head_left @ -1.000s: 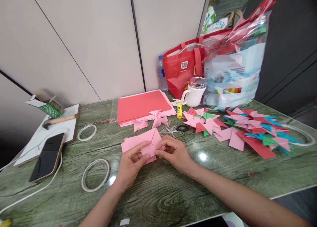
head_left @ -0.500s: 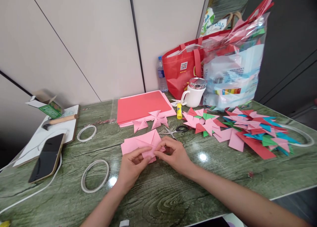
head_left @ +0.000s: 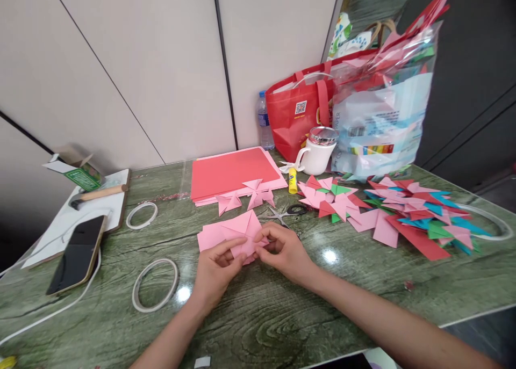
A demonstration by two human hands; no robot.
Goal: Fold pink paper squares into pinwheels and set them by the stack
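Between my two hands is a pink sheet of paper with fold creases meeting near its middle. My left hand pinches its near left edge between thumb and fingers. At the right edge, my right hand grips the same paper, its fingertips bent around it. Other pink paper lies flat under and to the left of the creased sheet. Folded pink pieces lie just beyond, on a stack of red and pink sheets. Open scissors with black handles lie beyond my right hand.
Rolls of tape and a phone lie left, near a hammer. A glue stick, white mug, red bag and plastic bag stand at the back. Colourful folded paper is heaped at right.
My fingers have shifted slightly on the pink paper, and its creased face now looks flatter and more exposed. Both hands keep hold of it.
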